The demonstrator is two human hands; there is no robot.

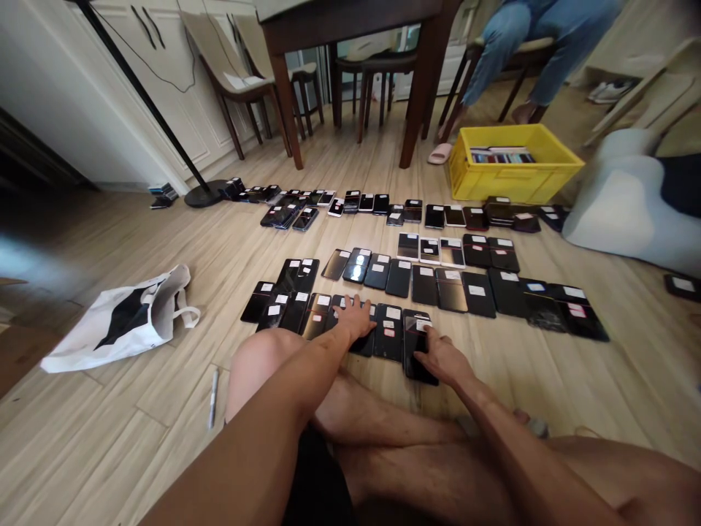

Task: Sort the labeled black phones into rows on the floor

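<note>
Rows of labelled phones lie on the wooden floor before my crossed legs. My left hand (355, 319) rests with spread fingers on dark phones in the nearest row. At the right end of that row, my right hand (442, 356) touches the right edge of a black phone (419, 365) with a white label, its thumb and fingers apart. Between my hands lies a black phone (388, 343) with white and red-edged labels. Behind them runs another row, including a bronze phone (452, 292) and a phone reflecting light (357, 266). Farther back are lighter phones (430, 250).
A yellow crate (509, 183) holding thin items stands at the back right, near a seated person's legs (501, 51). A white bag (125, 321) and a pen (213, 398) lie left. A lamp base (205, 194), chairs and a table (350, 28) are beyond.
</note>
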